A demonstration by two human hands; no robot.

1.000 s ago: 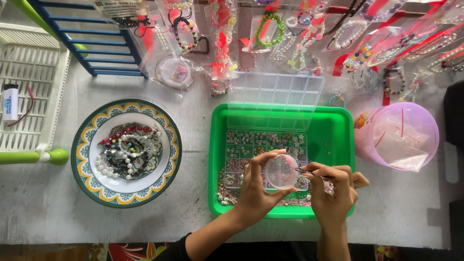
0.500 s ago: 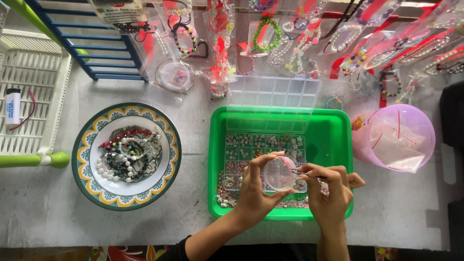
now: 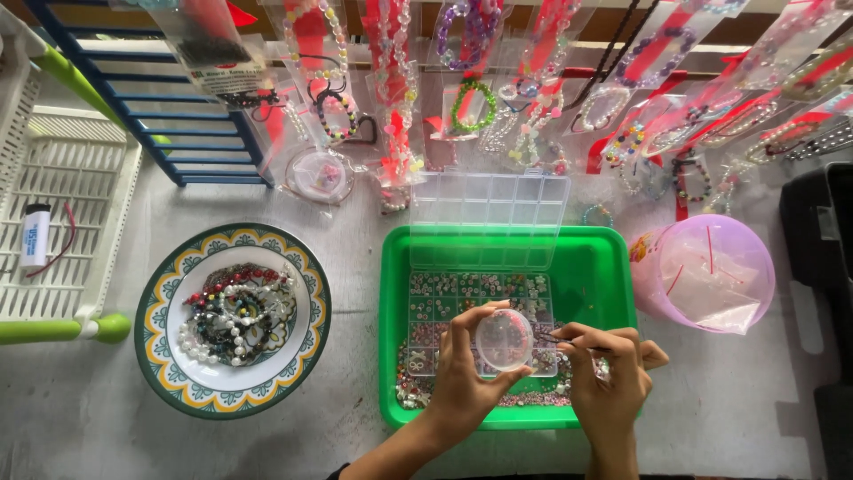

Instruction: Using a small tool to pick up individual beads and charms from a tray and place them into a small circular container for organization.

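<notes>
My left hand [image 3: 462, 373] holds a small round clear container [image 3: 504, 340] upright over a green tray [image 3: 602, 267]. My right hand [image 3: 609, 378] pinches thin tweezers [image 3: 569, 341] whose tip points at the container's right side. Under both hands a clear compartment box of beads [image 3: 462, 298] lies in the tray, with its lid [image 3: 489, 218] standing open at the far side. Loose beads lie in the tray's near part.
A patterned plate [image 3: 169, 373] with bead bracelets sits at the left. A purple tub [image 3: 706, 271] with plastic bags is at the right. Bagged bracelets [image 3: 471, 98] hang along the back. A white basket [image 3: 71, 204] holds a lighter [image 3: 34, 236] at far left.
The view has tilted, so everything sits lower in the frame. Both hands keep the same hold on the round container and the tweezers.
</notes>
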